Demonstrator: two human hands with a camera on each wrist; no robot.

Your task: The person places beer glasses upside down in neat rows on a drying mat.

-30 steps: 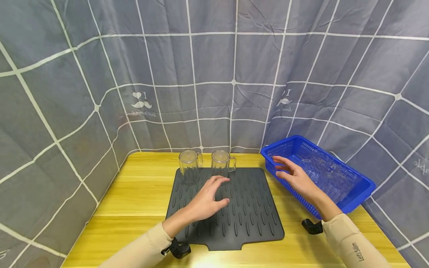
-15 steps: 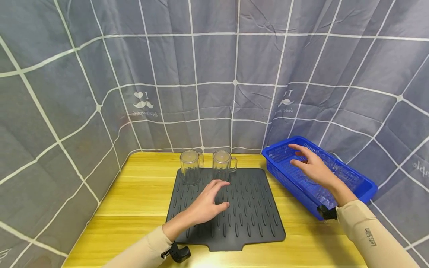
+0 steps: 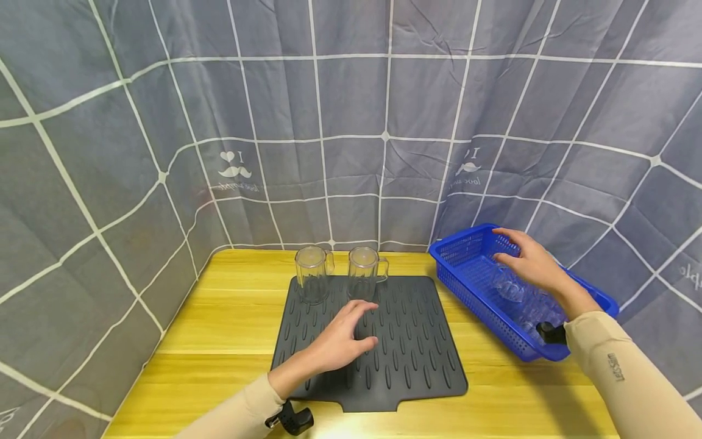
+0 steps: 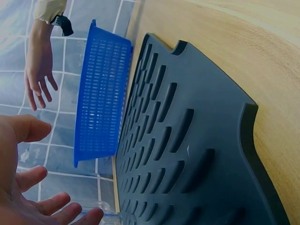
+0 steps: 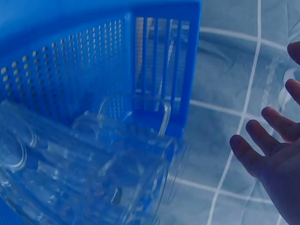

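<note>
My right hand [image 3: 531, 263] hovers over the blue plastic basket [image 3: 471, 292], fingers spread and holding nothing. Clear glass mugs [image 5: 108, 164] lie inside the basket, below and beside that hand. My left hand [image 3: 342, 341] hangs over the dark grey ribbed mat [image 3: 406, 329], relaxed, with nothing in its grasp. In the left wrist view its fingers [image 4: 51, 204] are apart from the mat. Two clear glass mugs stand upside down at the mat's back left: the left mug [image 3: 311, 274] and the right mug [image 3: 363, 271], each with its handle toward the right.
The mat lies on a yellow wooden table [image 3: 219, 317]. A grey curtain [image 3: 351, 171] with white grid lines surrounds the table at the back and sides. The basket's raised rim [image 3: 477, 311] stands to the right of the mat.
My right hand has moved right, from the basket's left rim to above its inside. The left hand has stayed almost in place over the mat, sinking slightly.
</note>
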